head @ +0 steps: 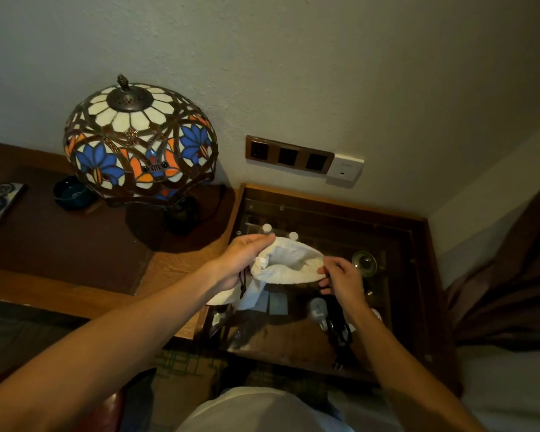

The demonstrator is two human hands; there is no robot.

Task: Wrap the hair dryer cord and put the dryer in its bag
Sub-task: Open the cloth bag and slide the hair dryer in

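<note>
A white cloth bag [286,263] hangs in the air above the glass-topped table [418,275], its mouth pulled wide. My left hand [242,263] pinches the left rim, with a dark drawstring [243,283] dangling below it. My right hand [340,279] grips the right rim. The hair dryer [328,316] lies on the glass below my right wrist, its pale head to the left and dark handle to the right. Its black cord [340,335] is bundled at the handle, and the plug [339,364] lies near the table's front edge.
A stained-glass lamp [139,141] stands on the wooden desk [60,238] to the left, with a dark ashtray [72,193] and a remote [0,202]. Wall sockets [289,155] sit above the table. Two bottles [267,229] and a glass [364,262] show under the glass. A curtain [508,294] hangs right.
</note>
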